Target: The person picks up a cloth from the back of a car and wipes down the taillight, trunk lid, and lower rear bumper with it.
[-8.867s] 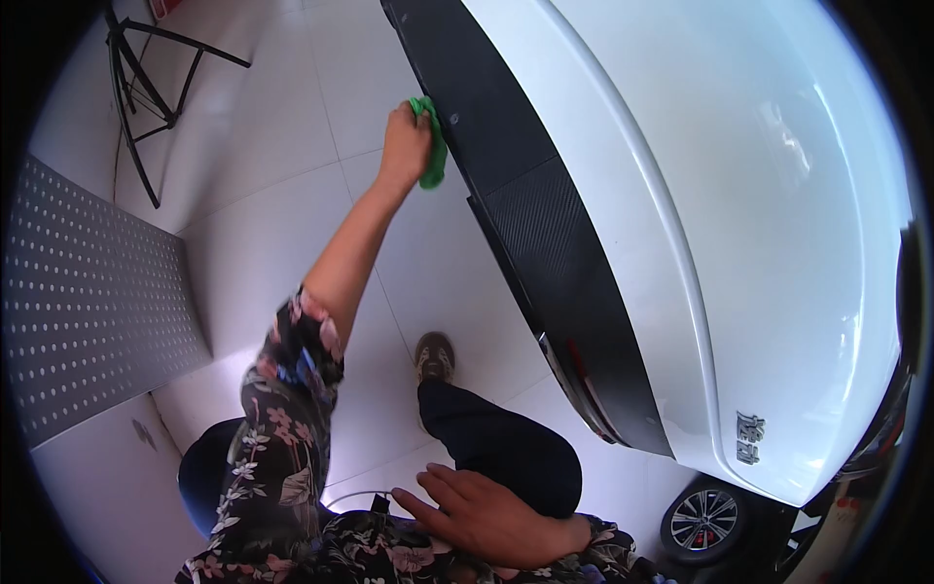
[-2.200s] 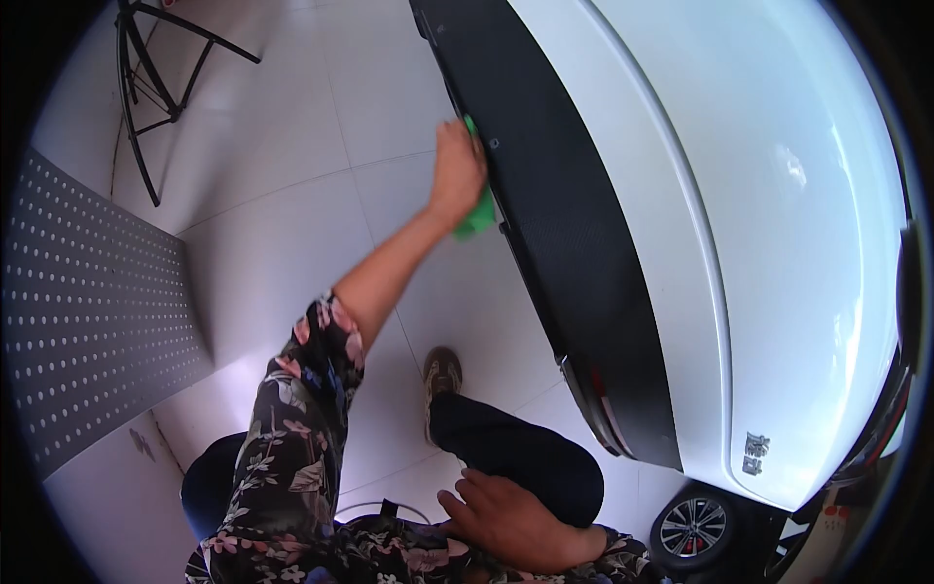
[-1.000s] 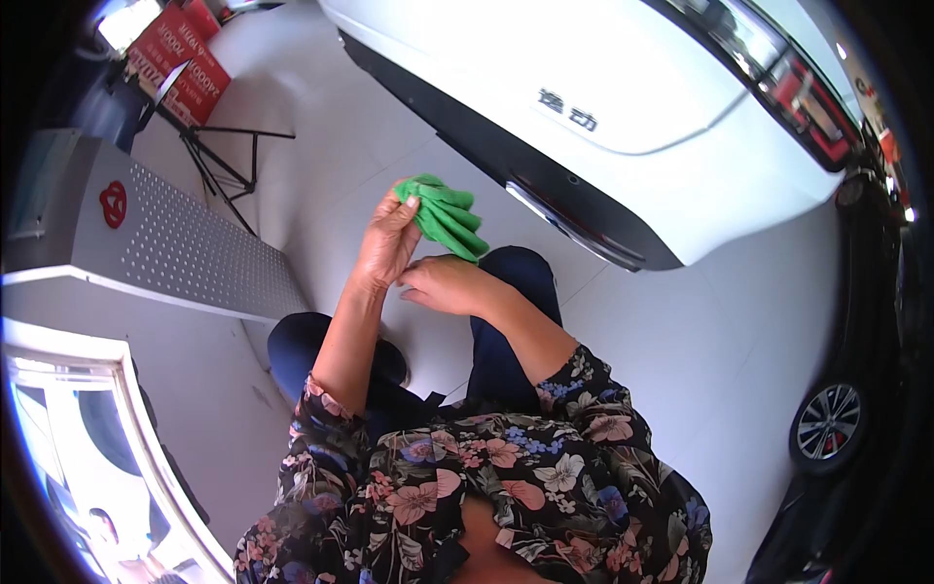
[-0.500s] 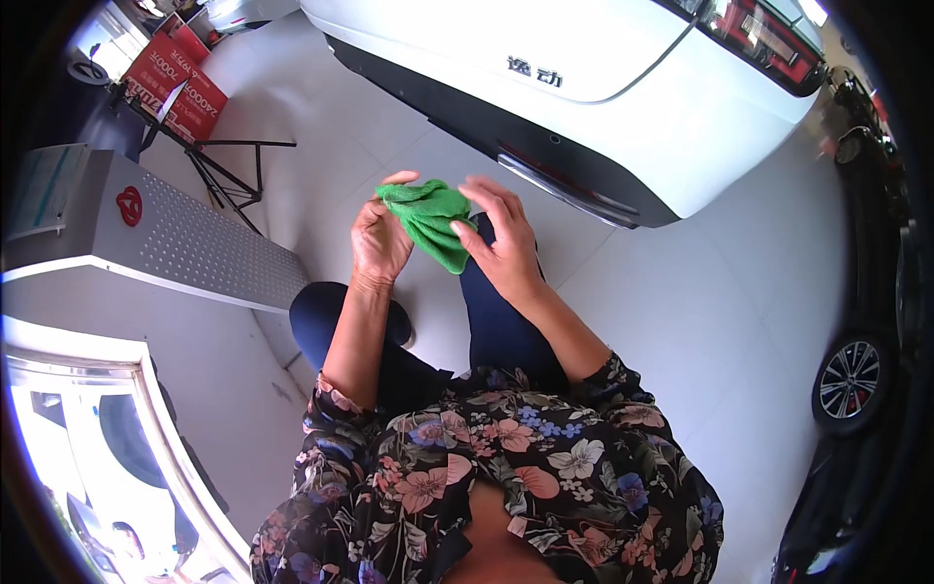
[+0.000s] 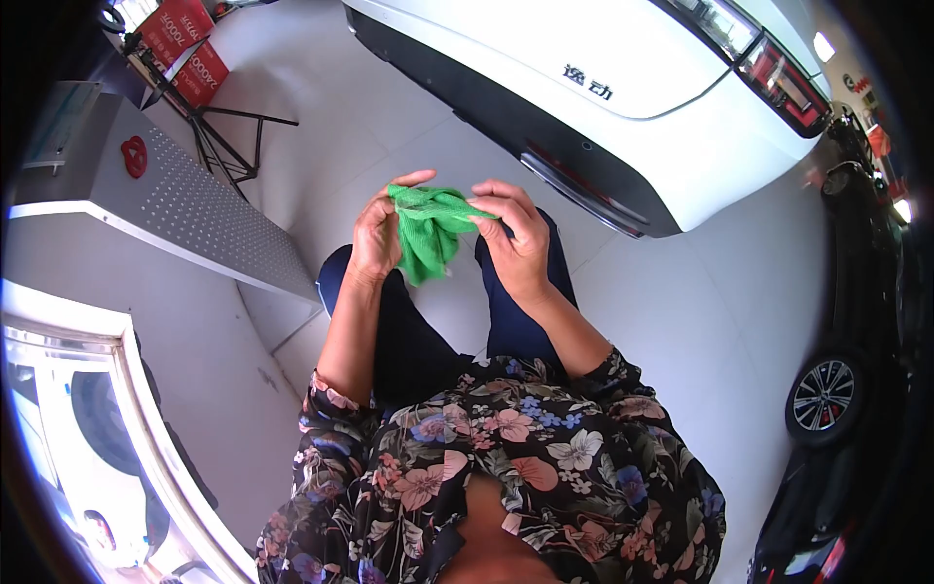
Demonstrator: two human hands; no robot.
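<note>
A bunched green cloth [image 5: 428, 237] hangs between my two hands, above the gap between my knees. My left hand [image 5: 377, 234] grips its upper left corner, thumb and fingers closed on the fabric. With thumb and fingertips, my right hand [image 5: 518, 238] pinches a corner that is pulled out to the right. The rest of the cloth droops in loose folds below the left hand.
Ahead and to the right stands a white car [image 5: 545, 68] with a black lower bumper [image 5: 467, 107]. A grey perforated counter [image 5: 185, 195] is at left, near a black tripod stand [image 5: 255, 146] and red signs [image 5: 190, 58]. A dark car's wheel [image 5: 825, 401] shows at right.
My right hand has gone from loosely touching the cloth to pinching and stretching one corner rightward. The cloth's hanging part has swung left. The view has shifted a little.
</note>
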